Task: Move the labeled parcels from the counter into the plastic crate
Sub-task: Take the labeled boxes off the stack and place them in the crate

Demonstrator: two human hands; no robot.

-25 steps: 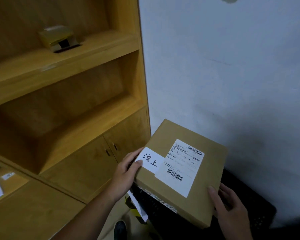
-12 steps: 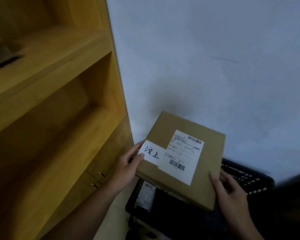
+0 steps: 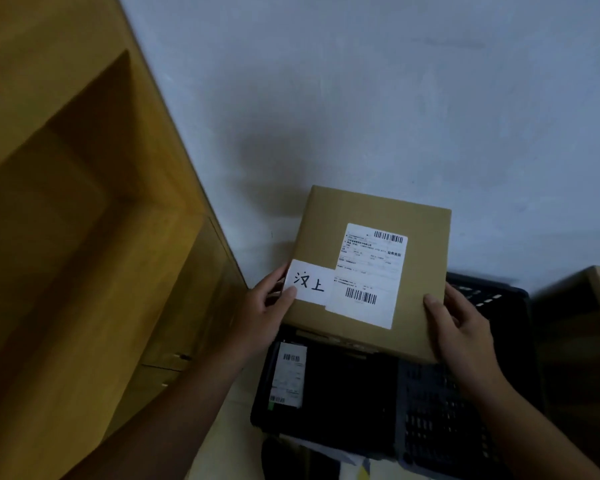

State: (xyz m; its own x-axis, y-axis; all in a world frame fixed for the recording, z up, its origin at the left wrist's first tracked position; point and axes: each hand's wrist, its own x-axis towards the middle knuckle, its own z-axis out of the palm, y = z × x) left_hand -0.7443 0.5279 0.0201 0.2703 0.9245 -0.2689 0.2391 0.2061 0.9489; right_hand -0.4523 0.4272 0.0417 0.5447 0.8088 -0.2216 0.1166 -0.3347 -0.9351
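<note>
I hold a flat brown cardboard parcel (image 3: 329, 216) with a white shipping label and a handwritten white tag above the black plastic crate (image 3: 433, 424). My left hand (image 3: 262, 311) grips its left edge, thumb on the tag. At the right edge my right hand (image 3: 459, 327) grips with its thumb on top. Inside the crate, at its left side, lies a dark parcel with a white barcode label (image 3: 290, 375). The parcel hides the crate's far part.
A wooden shelf unit with cabinet doors (image 3: 118, 271) fills the left. A pale wall (image 3: 395, 98) rises behind the crate. A brown box or piece of furniture (image 3: 589, 323) stands at the right edge, close to the crate.
The view has swung right and down, bringing the crate and its inner parcel into sight. The parcel has moved rightward over the crate, still in both hands.
</note>
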